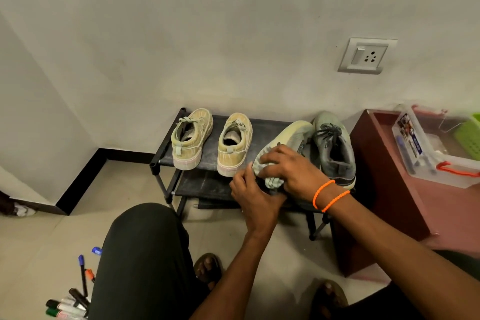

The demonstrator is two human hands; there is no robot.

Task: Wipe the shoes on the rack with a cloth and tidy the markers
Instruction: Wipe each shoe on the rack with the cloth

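Both hands work at the front edge of a low black two-tier shoe rack (166, 156) set against the pale wall. The right hand (291, 171), with two orange bead bands at its wrist, presses a crumpled pale green cloth (271, 180) against the heel end of a grey sneaker with a yellowish sole (288, 138), its fingers curled over the cloth. That sneaker is tipped on its side, sole showing. The left hand (253, 195) grips the same sneaker from below at the heel, fingers wrapped around the edge.

Just beside it on the top shelf stands its upright partner, a grey laced sneaker (333, 145). Further left sit two tan canvas shoes with pink-white soles (192, 138), heels toward the camera and a little apart.

On the tiled floor at lower left, beside the person's dark-trousered knee, lie several loose markers (68, 304) with blue, orange, black and green caps. At right, a maroon cabinet (384, 189) carries a clear plastic box with red clasps (426, 153).
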